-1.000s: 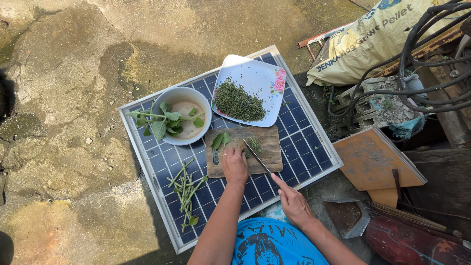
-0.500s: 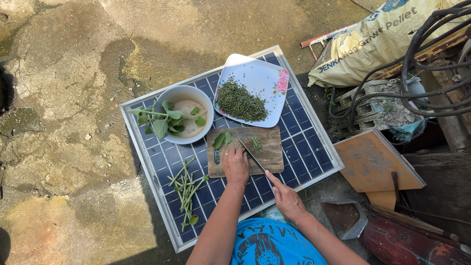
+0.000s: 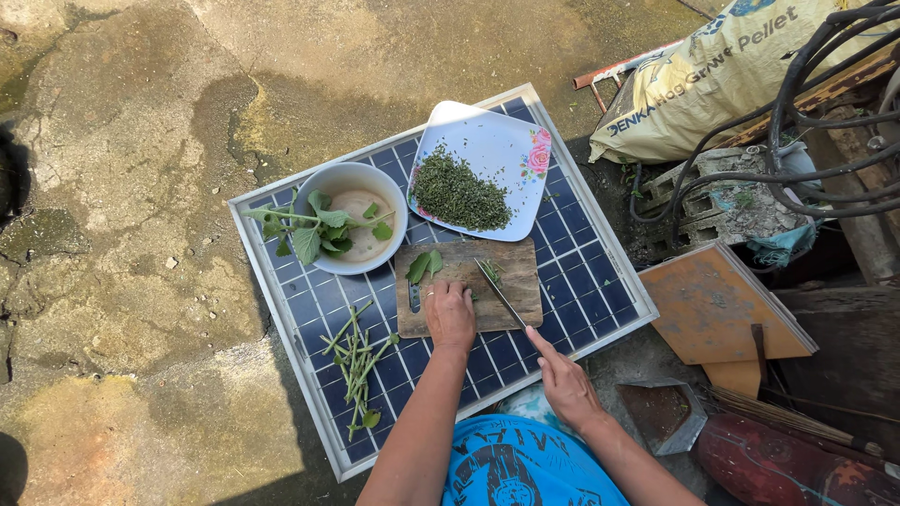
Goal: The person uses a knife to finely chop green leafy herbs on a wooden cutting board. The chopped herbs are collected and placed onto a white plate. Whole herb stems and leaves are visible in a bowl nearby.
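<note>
Gripping the knife (image 3: 499,293) in my right hand (image 3: 565,381), I had my fingers shut round the handle w/ the forefinger laid along it, blade running up and away from that hand to the small heap of greens (image 3: 488,272) on the wooden chopping board (image 3: 511,267). My left hand (image 3: 450,314) lay palm-down on the board's near edge, fingers curled and pressed onto it; whether any leaves sat under the fingertips I couldn't tell, as the hand hid that spot. Blade tip was just right of my left hand, approx. touching the greens. Beyond my left hand, on the board's far-left corner, lay two whole leaves (image 3: 424,265), uncut, apart from the blade. Past the board, straight ahead of my right hand, stood a white square plate (image 3: 511,131) w/ a pink flower at one corner, carrying a mound of chopped greens (image 3: 459,194). Ahead and left of my left hand sat a white bowl (image 3: 349,178) w/ leafy sprigs (image 3: 314,225) draped over its rim. Left of and nearer than my left hand, a bundle of stripped green stems (image 3: 356,361) lay loose, well apart from the board. Board, plate, bowl & stems all rested on a solar panel (image 3: 295,309) set flat on the concrete ground (image 3: 141,141). Off to the right of my right hand: a feed sack (image 3: 712,84), dark hoses (image 3: 825,122), an orange board (image 3: 722,309).
</note>
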